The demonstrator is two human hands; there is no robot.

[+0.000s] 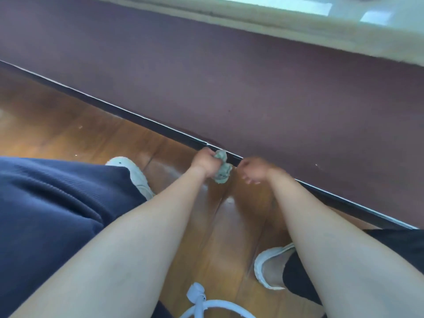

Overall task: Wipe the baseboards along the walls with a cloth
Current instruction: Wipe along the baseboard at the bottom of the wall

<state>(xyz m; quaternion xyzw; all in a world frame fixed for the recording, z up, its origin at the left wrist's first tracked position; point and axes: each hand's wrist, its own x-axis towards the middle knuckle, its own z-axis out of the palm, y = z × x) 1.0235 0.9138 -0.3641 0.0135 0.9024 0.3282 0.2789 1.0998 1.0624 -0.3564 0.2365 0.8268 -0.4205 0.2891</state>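
Observation:
A dark baseboard (142,121) runs diagonally from the upper left to the lower right, where the purple wall (229,88) meets the wooden floor (68,125). My left hand (203,162) is shut on a bunched grey-green cloth (222,167), which is pressed against the baseboard. My right hand (253,169) is just to the right of the cloth, blurred, with its fingers loosely curled and nothing visibly in them. It hovers next to the baseboard.
My knee in dark blue cloth (46,214) fills the left side. White shoes show at the centre left (135,173) and the lower right (269,265). A white drawstring (199,299) hangs at the bottom. A pale window sill (298,28) runs above the wall.

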